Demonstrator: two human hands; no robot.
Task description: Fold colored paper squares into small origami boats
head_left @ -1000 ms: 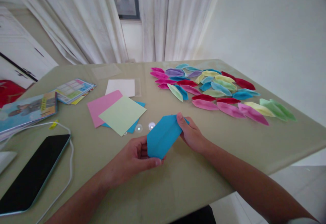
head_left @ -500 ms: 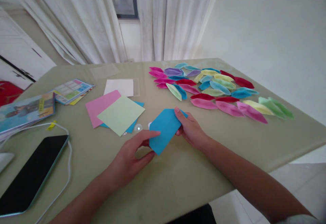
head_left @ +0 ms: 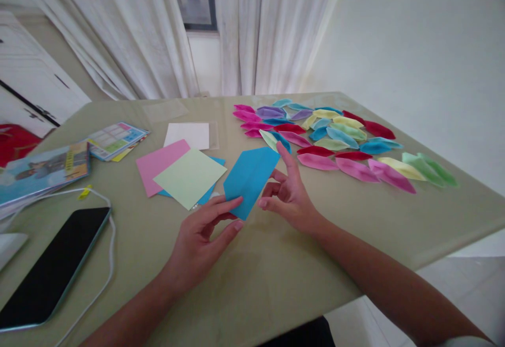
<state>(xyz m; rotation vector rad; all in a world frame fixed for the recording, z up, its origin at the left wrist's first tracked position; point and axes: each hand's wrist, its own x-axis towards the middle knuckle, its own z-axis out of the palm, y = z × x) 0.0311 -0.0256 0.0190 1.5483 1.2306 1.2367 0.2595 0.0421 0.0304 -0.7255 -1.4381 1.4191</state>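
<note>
Blue paper (head_left: 254,175) slants upward, its lower end in the left hand (head_left: 201,234)

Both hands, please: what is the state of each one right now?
Left hand: holding the blue paper.
Right hand: open, at the paper's edge; whether it touches cannot be told.

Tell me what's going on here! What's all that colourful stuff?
A person at a table is handling a folded blue paper. The left hand grips its lower end, while the right hand is open by its right edge, a finger at the top corner; I can't tell if it touches. Many folded pieces lie in rows on the right. Flat sheets overlap on the left, with a phone nearer the person.
</note>
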